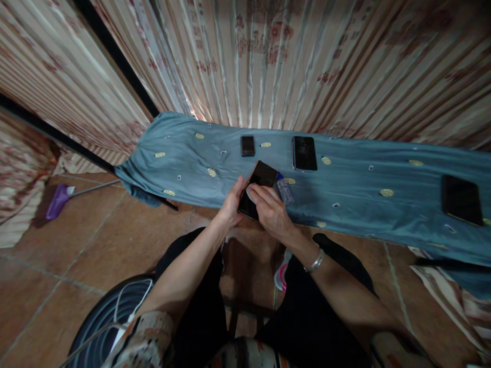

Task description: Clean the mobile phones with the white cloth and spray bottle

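My left hand (232, 202) grips the left edge of a dark smartphone (261, 177), held tilted above the near edge of a table covered in blue cloth (356, 184). My right hand (270, 210) presses a small light wipe (252, 193) against the phone's screen. A silver bracelet sits on my right wrist. A small clear bottle with a blue cap (284, 188) lies on the cloth just right of the phone.
Other phones lie on the cloth: a small one (247, 145), a larger one (304, 153) and one at far right (461, 200). Patterned curtains hang behind. A purple broom head (57, 200) lies on the tiled floor at left. A round grey object with cables (111, 313) sits at lower left.
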A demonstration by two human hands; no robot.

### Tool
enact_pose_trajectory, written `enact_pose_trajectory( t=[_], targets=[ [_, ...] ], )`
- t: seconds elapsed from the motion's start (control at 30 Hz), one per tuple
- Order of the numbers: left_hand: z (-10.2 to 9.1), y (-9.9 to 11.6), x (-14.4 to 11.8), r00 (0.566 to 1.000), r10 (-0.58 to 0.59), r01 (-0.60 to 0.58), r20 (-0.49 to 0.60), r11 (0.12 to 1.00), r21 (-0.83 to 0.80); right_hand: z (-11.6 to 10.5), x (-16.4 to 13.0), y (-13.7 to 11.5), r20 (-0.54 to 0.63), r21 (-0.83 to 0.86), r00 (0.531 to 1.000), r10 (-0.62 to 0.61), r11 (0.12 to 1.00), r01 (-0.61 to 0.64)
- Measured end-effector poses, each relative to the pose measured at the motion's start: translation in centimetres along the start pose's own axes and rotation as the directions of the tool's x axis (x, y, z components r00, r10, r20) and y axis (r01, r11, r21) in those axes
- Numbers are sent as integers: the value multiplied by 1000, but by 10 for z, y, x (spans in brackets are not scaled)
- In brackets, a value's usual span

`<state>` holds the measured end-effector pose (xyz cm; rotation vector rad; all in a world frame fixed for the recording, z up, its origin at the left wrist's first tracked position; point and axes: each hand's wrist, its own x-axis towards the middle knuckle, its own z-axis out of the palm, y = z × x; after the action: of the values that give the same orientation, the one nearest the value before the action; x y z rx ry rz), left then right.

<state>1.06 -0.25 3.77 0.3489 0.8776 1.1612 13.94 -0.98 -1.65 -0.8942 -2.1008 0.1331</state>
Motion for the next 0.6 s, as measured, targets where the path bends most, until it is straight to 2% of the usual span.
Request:
enact_pose_trajectory(
  t=[0.33, 0.6],
  targets=[
    [-7, 5, 5, 998, 29, -27, 60, 999, -30, 2, -5, -18, 65, 82, 996, -54, 995, 48],
    [-4, 17, 6, 999, 0, 6, 49, 993, -120, -1, -7, -42, 26, 184, 992, -120, 976, 113]
  ],
)
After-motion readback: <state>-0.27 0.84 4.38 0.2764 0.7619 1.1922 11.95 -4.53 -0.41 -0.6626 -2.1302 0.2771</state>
